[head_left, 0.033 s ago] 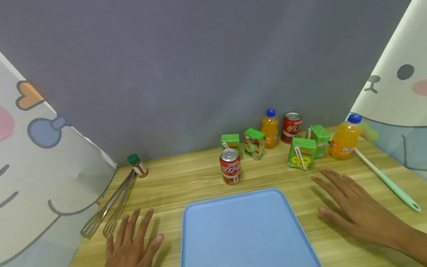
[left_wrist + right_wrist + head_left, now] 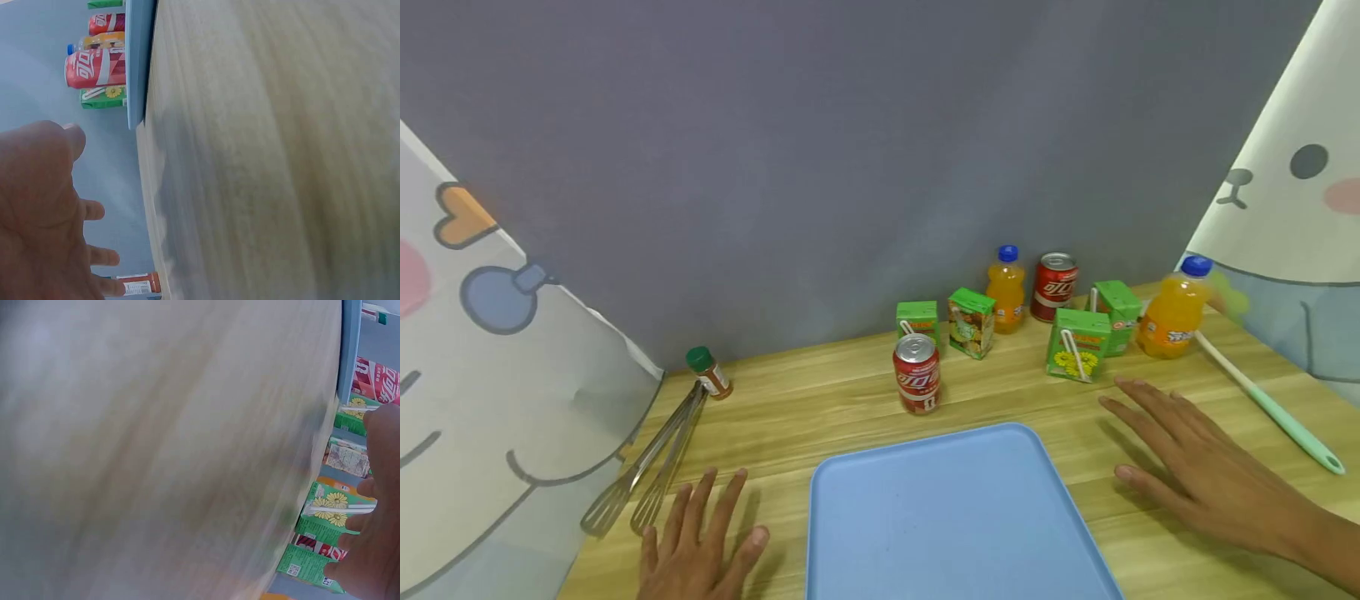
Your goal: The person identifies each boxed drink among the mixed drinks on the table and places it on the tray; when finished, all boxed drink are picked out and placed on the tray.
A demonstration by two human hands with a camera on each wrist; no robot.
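My left hand [image 2: 696, 546] is held over the table left of the blue tray [image 2: 962, 517], fingers spread and holding nothing. Nearest to it is a metal utensil like tongs with two slotted heads [image 2: 613, 504], with a small green-capped spice bottle [image 2: 710, 372] at its far end. On the tray's other side hovers my right hand [image 2: 1195, 471], its fingers apart and nothing in its grasp. Just beyond its fingertips stands a green juice carton [image 2: 1075, 350] with a straw on its front. A red soda can [image 2: 917, 375] stands behind the tray.
Farther back are more green cartons [image 2: 972, 323], a second red can [image 2: 1054, 287] and an orange drink bottle [image 2: 1006, 292]. Another orange bottle [image 2: 1175, 308] stands at right, beside a long utensil with a mint handle [image 2: 1296, 425]. A grey partition [image 2: 820, 183] closes off the back.
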